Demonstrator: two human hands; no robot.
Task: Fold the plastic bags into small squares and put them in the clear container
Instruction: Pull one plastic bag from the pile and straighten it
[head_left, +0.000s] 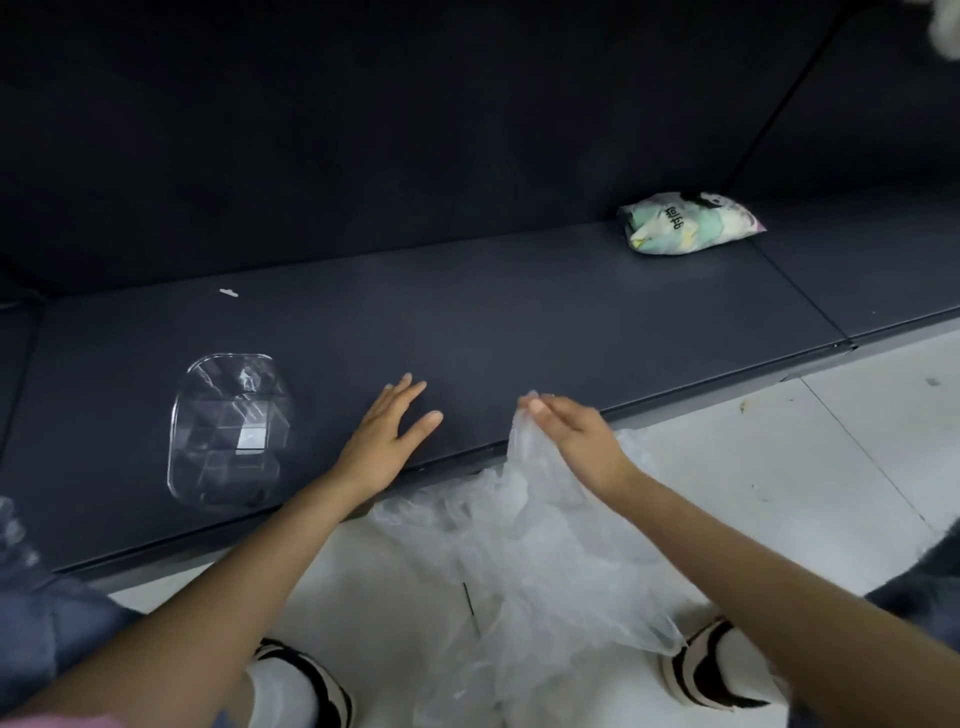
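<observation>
While your right hand (566, 431) pinches the plastic bag (530, 545) hanging right of the clear container (228, 431), your left hand (387, 436) rests flat, open; folding has not begun, so spread it on the surface (571, 312)

The shelf (519, 312) is showing a dark, matt surface, smooth and faintly speckled, possibly painted metal, though the dim view is leaving that unsure. At nine o'clock on it, the clear container (228, 431) is looking like thin, rigid transparent plastic, glossy, catching white glints along its moulded ridges. At five o'clock, the plastic bag (524, 545) is appearing as flimsy, translucent film, crinkled and softly shiny. At one o'clock, the printed packet (691, 223) is showing a smooth, slightly glossy plastic wrap. The floor (779, 467) is looking like pale, smooth tile with a dull sheen.
</observation>
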